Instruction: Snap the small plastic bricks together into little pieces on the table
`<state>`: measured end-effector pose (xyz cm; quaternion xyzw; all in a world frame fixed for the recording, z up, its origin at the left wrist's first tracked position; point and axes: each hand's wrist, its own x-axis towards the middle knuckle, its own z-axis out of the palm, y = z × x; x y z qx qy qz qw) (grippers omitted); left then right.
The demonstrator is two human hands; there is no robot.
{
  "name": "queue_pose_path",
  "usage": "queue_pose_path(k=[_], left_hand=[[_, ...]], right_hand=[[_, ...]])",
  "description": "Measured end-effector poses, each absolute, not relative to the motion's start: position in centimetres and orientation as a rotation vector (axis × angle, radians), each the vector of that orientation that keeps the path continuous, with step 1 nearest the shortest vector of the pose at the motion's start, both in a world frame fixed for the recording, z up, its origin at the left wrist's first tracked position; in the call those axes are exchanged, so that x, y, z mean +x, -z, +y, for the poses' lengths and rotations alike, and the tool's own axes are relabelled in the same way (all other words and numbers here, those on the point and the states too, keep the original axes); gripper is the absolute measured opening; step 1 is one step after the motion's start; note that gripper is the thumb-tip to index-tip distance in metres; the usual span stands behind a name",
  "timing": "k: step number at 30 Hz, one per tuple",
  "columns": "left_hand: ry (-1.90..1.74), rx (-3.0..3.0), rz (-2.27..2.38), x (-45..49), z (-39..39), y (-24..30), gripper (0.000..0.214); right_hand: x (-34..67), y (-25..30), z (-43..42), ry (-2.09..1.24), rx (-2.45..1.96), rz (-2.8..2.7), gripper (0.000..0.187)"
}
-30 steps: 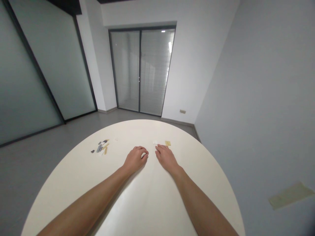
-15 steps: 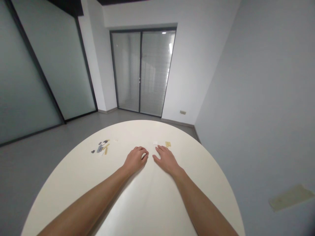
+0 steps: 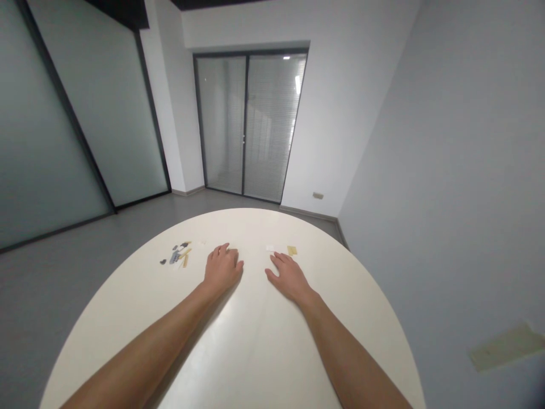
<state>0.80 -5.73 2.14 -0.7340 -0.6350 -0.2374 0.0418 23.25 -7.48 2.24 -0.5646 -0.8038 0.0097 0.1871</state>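
The left hand [image 3: 222, 267] rests palm-down on the round white table [image 3: 255, 352], fingers slightly bent and the thumb parted from them, gripping nothing that shows; whether a small scrap lies under the fingertips cannot be told. At its ten o'clock, well clear of the fingers, sits a loose cluster of small pieces: a blue-grey piece [image 3: 174, 257], yellow strips [image 3: 185, 261] and a dark piece [image 3: 184, 245], with a second dark bit [image 3: 163, 262] alone on the outer side. A pale scrap [image 3: 203, 242] lies near the left hand at eleven o'clock. The right hand [image 3: 288, 275] lies flat and relaxed, thumb spread, grasping nothing visible; a white piece [image 3: 269, 248] is just off its fingertips at eleven o'clock and a yellow piece [image 3: 292, 250] close by at twelve. The left hand stands in the way between the cluster and these two pieces. Beyond the table, a glass door [image 3: 221, 125] faces the wearer at twelve, frosted panels [image 3: 97, 108] fill ten, and a tape strip [image 3: 506, 346] crosses the wall [image 3: 451, 187] near three.
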Motion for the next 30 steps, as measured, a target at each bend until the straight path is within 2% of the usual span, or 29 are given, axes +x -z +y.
queue_pose_path(k=[7, 15, 22, 30], left_hand=[[0.507, -1.797, -2.220, -3.7, -3.9, -2.4, 0.057], [0.689, -1.454, -2.583, -8.1, -1.5, -0.3, 0.078], [0.612, -1.574, -2.558, -8.1, -1.7, -0.2, 0.077], [0.613, -1.971, -2.214, -7.3, -1.3, 0.1, 0.064]], right_hand=[[23.3, -2.1, -7.4, -0.009, -1.588, -2.271, 0.050], [23.2, -2.0, -7.4, -0.005, -1.584, -2.270, 0.048], [23.2, -2.0, -7.3, -0.017, -1.586, -2.268, 0.049], [23.2, -2.0, -7.3, -0.016, -1.584, -2.267, 0.049]])
